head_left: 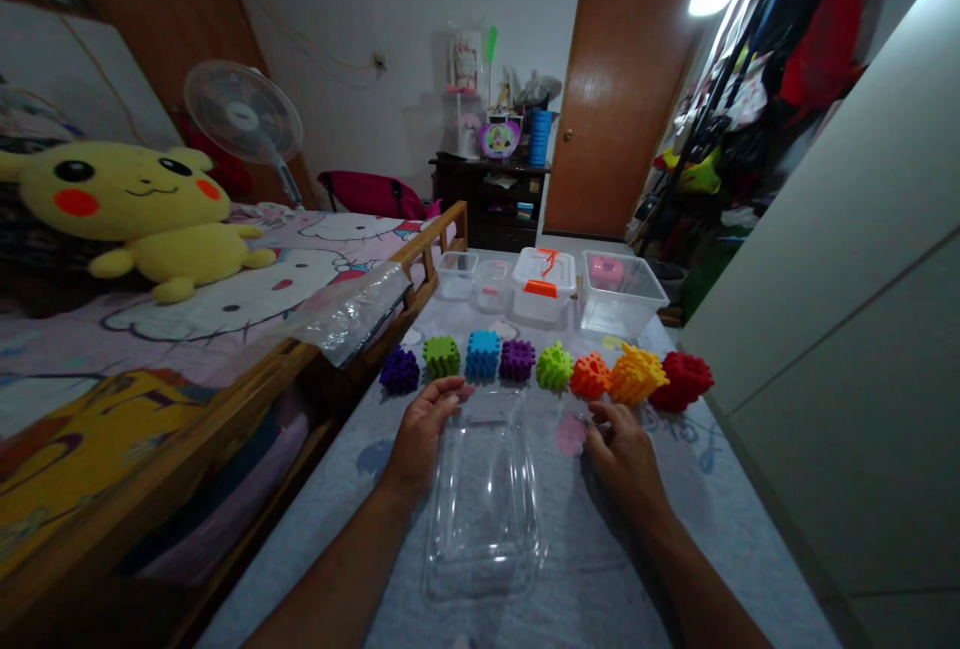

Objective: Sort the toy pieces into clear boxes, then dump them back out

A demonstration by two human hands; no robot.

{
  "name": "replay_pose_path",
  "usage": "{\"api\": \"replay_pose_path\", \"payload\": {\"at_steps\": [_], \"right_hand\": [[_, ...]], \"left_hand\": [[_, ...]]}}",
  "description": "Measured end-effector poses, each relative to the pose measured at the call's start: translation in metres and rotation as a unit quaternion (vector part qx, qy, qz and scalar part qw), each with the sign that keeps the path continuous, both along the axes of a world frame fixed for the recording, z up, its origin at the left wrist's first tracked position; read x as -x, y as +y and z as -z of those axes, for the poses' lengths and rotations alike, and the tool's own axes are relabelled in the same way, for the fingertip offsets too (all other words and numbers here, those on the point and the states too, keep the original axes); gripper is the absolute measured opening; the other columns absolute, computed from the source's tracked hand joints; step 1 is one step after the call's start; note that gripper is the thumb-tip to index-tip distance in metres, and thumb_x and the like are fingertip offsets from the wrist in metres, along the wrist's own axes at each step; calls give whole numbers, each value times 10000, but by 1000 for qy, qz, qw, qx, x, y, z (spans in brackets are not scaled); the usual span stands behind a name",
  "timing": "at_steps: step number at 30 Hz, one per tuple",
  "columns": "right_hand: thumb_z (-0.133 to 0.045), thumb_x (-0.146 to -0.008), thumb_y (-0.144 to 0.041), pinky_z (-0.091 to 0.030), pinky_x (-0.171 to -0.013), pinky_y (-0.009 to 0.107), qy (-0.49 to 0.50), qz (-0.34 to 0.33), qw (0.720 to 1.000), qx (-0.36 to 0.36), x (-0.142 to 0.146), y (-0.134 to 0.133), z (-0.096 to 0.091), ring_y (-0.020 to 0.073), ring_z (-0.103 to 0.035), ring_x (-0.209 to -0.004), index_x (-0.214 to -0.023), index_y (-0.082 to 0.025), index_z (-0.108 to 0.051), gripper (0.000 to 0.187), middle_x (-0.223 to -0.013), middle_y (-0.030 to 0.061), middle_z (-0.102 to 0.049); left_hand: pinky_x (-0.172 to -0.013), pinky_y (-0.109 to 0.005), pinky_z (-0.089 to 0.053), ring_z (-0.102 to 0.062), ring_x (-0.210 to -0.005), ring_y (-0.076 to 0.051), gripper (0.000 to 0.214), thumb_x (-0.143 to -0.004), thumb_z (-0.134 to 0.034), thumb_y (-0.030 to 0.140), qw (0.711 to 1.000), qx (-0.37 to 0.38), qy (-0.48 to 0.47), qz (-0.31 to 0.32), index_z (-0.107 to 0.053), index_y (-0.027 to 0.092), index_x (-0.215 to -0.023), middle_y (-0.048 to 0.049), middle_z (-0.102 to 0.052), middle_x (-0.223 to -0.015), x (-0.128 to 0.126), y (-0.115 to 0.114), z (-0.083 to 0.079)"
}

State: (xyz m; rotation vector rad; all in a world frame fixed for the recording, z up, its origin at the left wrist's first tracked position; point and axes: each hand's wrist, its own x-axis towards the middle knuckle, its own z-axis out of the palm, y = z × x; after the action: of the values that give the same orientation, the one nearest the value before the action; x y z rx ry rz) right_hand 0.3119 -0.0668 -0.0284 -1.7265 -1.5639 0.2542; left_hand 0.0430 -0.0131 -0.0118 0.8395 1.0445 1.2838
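The left grip lies along the upper left edge of a clear tray, its fingers reaching forward; I cannot tell whether thumb and finger pinch the rim or merely rest there. The right grip is loosely curled over the cloth-covered desk, apart from the tray, with thumb and forefinger near each other; whether anything thin sits between them cannot be made out.

The tray lies on the desk between the two forearms, a long rectangle with rounded corners and a stepped, ridged border. It looks like thin moulded plastic: probably very light, springy rather than truly rigid, slick, and liable to dent or crack if squeezed across the middle. The rim on opposite long sides, or a corner, would seem the surest hold.

Just beyond stands a row of eight chunky cubes with notched, toothed edges: dark violet, green, blue, purple, lime, orange, yellow and red. Their matt, knobbly faces should be easy to grasp.

Farther out are thicker-looking tubs: an open translucent box and a white-lidded one with orange fittings.
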Motion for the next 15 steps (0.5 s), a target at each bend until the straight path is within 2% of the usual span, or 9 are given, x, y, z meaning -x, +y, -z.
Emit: {"api": "replay_pose_path", "payload": {"at_steps": [7, 11, 15], "right_hand": [[-480, -792, -309, -495, -752, 360, 31, -34, 998, 45, -7, 6, 10, 238, -651, -794, -983, -138, -690, 332, -878, 101, -703], [-492, -807, -331, -499, -783, 365, 41, -39, 997, 43, -10, 7, 13, 240, -665, -840, -973, -160, -697, 315, -943, 102, -721], [-510, -806, -372, -506, -737, 363, 45, -35, 997, 45, -10, 7, 13, 236, -664, -775, -977, -159, -699, 332, -905, 96, -723]], "left_hand": [[-884, -350, -436, -655, -1009, -250, 378, -695, -727, 448, 1000, 3, -5, -3, -694, 169, -948, -100, -749, -986, 0, 0, 2], [-880, -345, -438, -660, -1000, -246, 403, -709, -712, 493, 1000, 7, -6, -3, -696, 169, -948, -102, -753, -978, 0, 0, 4], [-878, -340, -437, -665, -990, -243, 400, -729, -698, 506, 1000, 2, -7, 0, -698, 168, -944, -97, -756, -945, 0, 0, 7]]}}
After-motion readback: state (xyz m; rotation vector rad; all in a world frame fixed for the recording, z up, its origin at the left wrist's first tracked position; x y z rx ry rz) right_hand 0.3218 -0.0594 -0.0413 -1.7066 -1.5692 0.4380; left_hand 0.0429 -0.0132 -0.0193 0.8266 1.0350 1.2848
